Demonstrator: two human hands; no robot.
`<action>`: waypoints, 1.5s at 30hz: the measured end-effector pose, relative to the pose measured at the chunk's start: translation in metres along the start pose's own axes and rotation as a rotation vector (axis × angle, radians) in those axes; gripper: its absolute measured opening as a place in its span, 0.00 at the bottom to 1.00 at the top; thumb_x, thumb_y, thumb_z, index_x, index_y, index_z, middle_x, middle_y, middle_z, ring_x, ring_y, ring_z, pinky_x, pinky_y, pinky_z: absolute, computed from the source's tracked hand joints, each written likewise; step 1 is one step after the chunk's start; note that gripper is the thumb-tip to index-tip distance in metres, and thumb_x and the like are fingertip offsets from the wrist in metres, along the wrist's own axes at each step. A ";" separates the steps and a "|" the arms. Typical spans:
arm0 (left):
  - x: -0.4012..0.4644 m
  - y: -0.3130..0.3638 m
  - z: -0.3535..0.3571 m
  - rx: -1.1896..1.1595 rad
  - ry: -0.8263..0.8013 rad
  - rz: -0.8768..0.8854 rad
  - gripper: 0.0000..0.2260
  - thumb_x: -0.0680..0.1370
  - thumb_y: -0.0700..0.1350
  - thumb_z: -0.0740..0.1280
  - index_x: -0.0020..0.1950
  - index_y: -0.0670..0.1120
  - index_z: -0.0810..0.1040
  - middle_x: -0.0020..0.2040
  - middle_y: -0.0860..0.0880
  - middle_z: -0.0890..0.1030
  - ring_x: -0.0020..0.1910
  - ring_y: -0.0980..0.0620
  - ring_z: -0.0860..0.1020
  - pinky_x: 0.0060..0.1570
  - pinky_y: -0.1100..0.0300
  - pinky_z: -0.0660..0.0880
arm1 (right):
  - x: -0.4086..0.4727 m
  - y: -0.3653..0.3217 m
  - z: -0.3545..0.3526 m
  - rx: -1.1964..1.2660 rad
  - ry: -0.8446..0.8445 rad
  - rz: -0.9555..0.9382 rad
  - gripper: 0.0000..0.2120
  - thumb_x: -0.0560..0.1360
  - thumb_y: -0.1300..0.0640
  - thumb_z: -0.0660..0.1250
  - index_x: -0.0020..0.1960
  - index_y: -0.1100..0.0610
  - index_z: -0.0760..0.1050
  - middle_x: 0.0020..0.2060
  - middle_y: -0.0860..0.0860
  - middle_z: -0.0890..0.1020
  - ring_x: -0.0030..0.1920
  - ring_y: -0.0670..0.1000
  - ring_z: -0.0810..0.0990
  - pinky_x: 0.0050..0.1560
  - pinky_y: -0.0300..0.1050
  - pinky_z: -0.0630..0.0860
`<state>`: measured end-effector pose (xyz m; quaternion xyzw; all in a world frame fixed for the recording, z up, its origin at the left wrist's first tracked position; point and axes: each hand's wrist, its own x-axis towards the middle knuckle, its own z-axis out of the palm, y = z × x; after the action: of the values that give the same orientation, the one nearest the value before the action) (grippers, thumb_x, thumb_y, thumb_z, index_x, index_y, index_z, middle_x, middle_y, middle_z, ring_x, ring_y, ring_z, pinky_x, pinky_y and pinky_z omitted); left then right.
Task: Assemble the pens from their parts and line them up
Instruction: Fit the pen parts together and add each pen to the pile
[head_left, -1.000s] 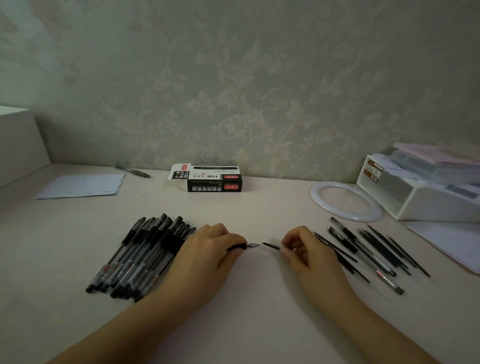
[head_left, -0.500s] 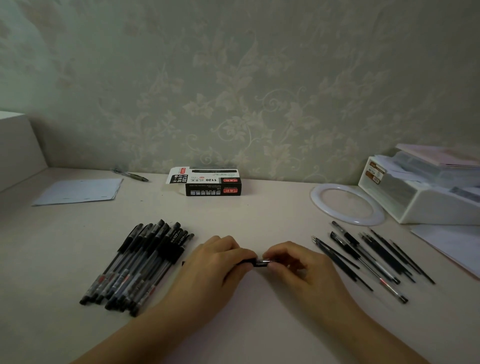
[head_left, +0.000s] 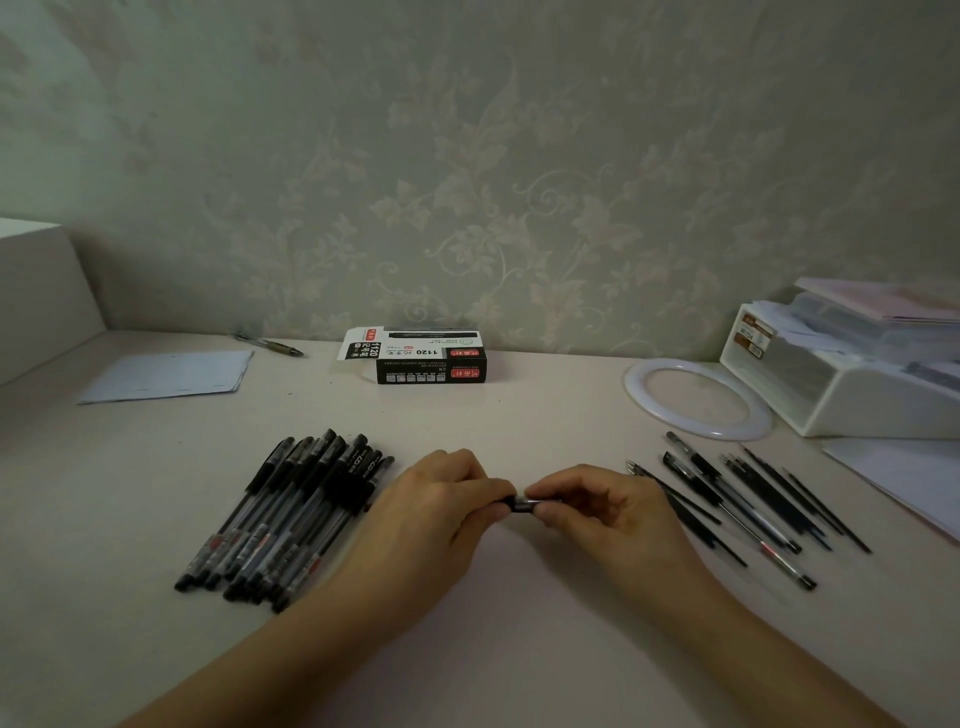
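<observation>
A black pen (head_left: 523, 503) lies level between my two hands above the pale desk (head_left: 519, 623). My left hand (head_left: 441, 506) grips its barrel, most of which is hidden under the fingers. My right hand (head_left: 605, 512) pinches the pen's right end, where a cap has been pushed on. A row of several assembled capped black pens (head_left: 291, 514) lies slanted on the desk left of my left hand. Loose parts, refills and barrels (head_left: 748, 506), are spread out right of my right hand.
A black pen box (head_left: 423, 358) stands open at the back near the wall. A white ring-shaped object (head_left: 698, 397) and a white organiser (head_left: 852, 364) sit at the right. Paper sheets (head_left: 171, 375), a lone pen (head_left: 270, 344) and a white box (head_left: 39, 296) lie at the left.
A second ago my hands were apart, the left holding a barrel with its tip bare and the right a small black cap. They have come together and the cap now sits on the tip.
</observation>
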<state>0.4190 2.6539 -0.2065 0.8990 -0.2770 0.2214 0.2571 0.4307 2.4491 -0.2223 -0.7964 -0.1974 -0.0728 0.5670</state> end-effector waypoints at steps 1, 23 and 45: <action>0.001 0.001 0.000 0.000 -0.002 -0.006 0.07 0.79 0.48 0.65 0.53 0.53 0.82 0.42 0.53 0.76 0.40 0.54 0.73 0.36 0.52 0.72 | 0.000 0.000 0.001 -0.007 0.001 0.003 0.11 0.73 0.62 0.73 0.47 0.45 0.84 0.42 0.46 0.86 0.44 0.46 0.84 0.49 0.36 0.78; -0.008 -0.030 -0.032 0.406 0.074 -0.592 0.11 0.80 0.47 0.59 0.58 0.50 0.78 0.47 0.52 0.72 0.44 0.53 0.71 0.38 0.59 0.71 | -0.001 0.002 0.002 -0.110 0.175 0.048 0.06 0.76 0.59 0.70 0.50 0.49 0.80 0.42 0.36 0.81 0.40 0.41 0.79 0.42 0.29 0.73; -0.015 0.015 -0.024 0.431 -0.265 -0.414 0.18 0.76 0.64 0.61 0.50 0.50 0.63 0.50 0.53 0.70 0.47 0.55 0.72 0.43 0.63 0.72 | 0.006 0.011 -0.081 -1.113 0.290 0.377 0.09 0.78 0.55 0.68 0.48 0.61 0.80 0.47 0.56 0.80 0.47 0.56 0.79 0.45 0.48 0.75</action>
<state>0.3924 2.6626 -0.1907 0.9909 -0.0661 0.0991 0.0624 0.4491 2.3718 -0.2014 -0.9766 0.0940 -0.1714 0.0896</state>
